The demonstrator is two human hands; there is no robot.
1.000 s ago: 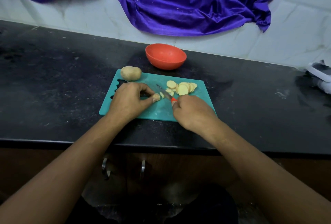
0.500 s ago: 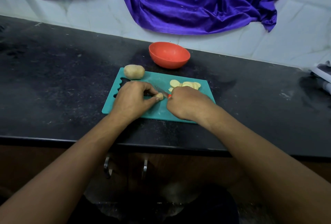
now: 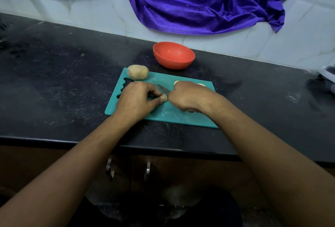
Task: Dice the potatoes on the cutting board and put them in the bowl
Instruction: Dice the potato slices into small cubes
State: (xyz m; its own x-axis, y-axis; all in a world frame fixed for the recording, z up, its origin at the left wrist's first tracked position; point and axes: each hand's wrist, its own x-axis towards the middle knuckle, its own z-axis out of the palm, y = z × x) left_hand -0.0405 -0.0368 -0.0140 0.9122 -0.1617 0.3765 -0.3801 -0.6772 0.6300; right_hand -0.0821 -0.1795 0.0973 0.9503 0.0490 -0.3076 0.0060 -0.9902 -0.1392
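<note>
A black, speckled countertop (image 3: 54, 85) carries a teal cutting board (image 3: 181, 118) near its front edge, a red bowl (image 3: 174, 60) just behind the board, close to the back edge, and, at the far right, a white object (image 3: 329, 75) cut off by the frame.
</note>
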